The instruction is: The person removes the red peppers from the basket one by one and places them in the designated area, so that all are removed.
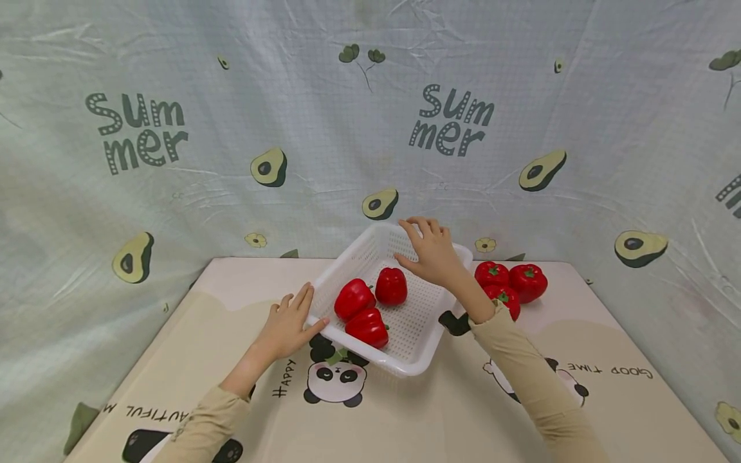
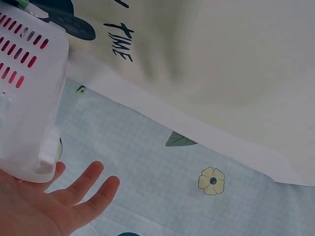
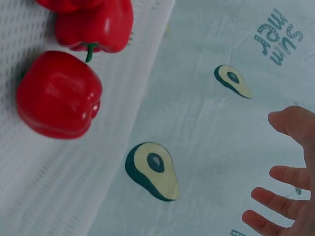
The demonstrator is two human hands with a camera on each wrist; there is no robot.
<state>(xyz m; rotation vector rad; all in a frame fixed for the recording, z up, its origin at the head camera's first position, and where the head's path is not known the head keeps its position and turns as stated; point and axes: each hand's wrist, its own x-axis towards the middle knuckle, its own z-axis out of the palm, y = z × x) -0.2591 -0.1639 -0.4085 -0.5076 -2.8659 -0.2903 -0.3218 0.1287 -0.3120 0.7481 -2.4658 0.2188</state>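
Note:
A white plastic basket (image 1: 425,321) with slotted walls stands at an angle on the table, holding three red bell peppers (image 1: 391,287). At its left corner my left hand (image 1: 287,325) touches the rim, thumb along the front side and fingers along the left side. The left wrist view shows the basket corner (image 2: 37,132) against this hand (image 2: 64,206), with several fingers extended. My right hand (image 1: 431,251) reaches over the far right part of the basket, fingers spread and nothing held. Two peppers (image 3: 59,94) show beside that hand (image 3: 290,177) in the right wrist view, with part of another at the top edge.
Three more red bell peppers (image 1: 528,283) sit close together on the table right of the basket, partly behind my right forearm. A table cover (image 1: 405,418) with panda prints lies underneath. Behind hangs a pale curtain (image 1: 324,128) printed with avocados, meeting the table's back edge.

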